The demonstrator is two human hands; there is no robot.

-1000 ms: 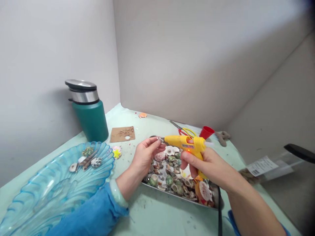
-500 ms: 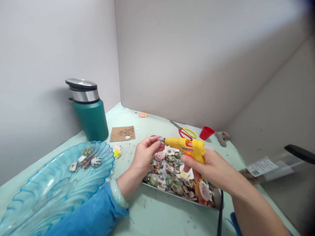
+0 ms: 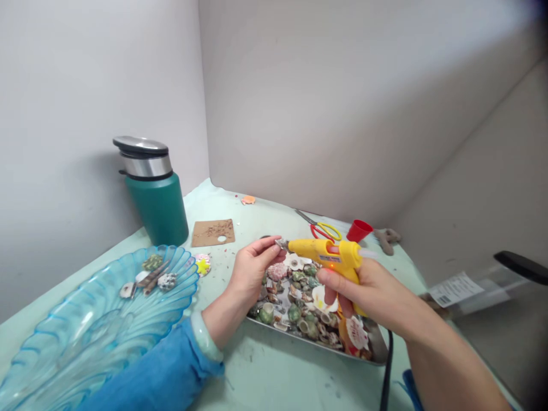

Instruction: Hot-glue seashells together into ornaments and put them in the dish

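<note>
My right hand point(image 3: 366, 288) is wrapped round a yellow hot glue gun point(image 3: 325, 252) with a clear glue stick point(image 3: 367, 253) poking from its back and a small red light lit. The gun's nozzle points left and meets the fingertips of my left hand point(image 3: 252, 265). Those fingers are pinched on a small greyish shell point(image 3: 281, 243), partly hidden by the fingers and nozzle. Below both hands lies a metal tray point(image 3: 299, 339) full of small shells point(image 3: 295, 313), green, brown and white. A black cord point(image 3: 387, 371) hangs from the gun over the tray's right end.
At left are a blue scalloped plate point(image 3: 103, 319) bearing several shells and a green bottle point(image 3: 157, 208). Behind the tray are brown cardboard point(image 3: 213, 232), scissors point(image 3: 327, 230), a red cup point(image 3: 359, 230) and a clay-like lump point(image 3: 387, 241). Grey partitions point(image 3: 342, 114) enclose the table.
The glue gun has shifted slightly right, with my right hand and the cord. My left hand stays nearly in place with its fingers pinched.
</note>
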